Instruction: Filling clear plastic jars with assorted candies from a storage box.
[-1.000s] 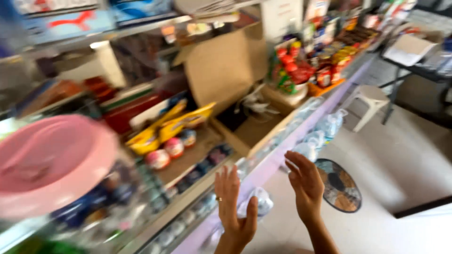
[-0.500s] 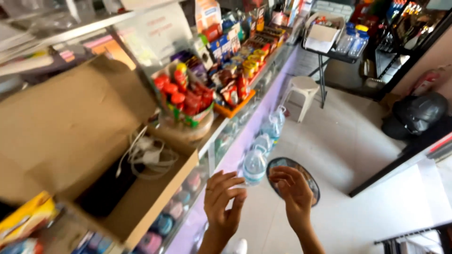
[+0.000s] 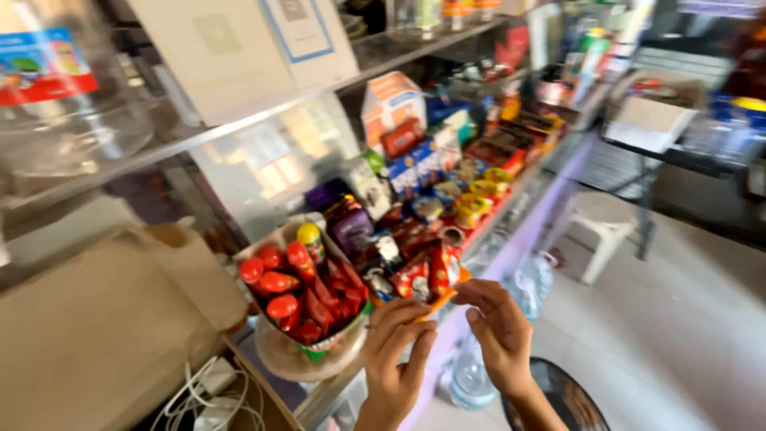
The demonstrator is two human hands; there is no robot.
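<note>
Left hand (image 3: 395,351) open, fingers spread, just beside a bowl of red packets (image 3: 307,307) at near shelf edge | right hand (image 3: 499,327) open, fingertips touching an orange tray (image 3: 443,297) of red sachets | white stool (image 3: 602,227) far right.

Red sachets (image 3: 307,299) fill the bowl; orange tray (image 3: 441,299); white stool (image 3: 604,227); brown carton (image 3: 96,335).
</note>
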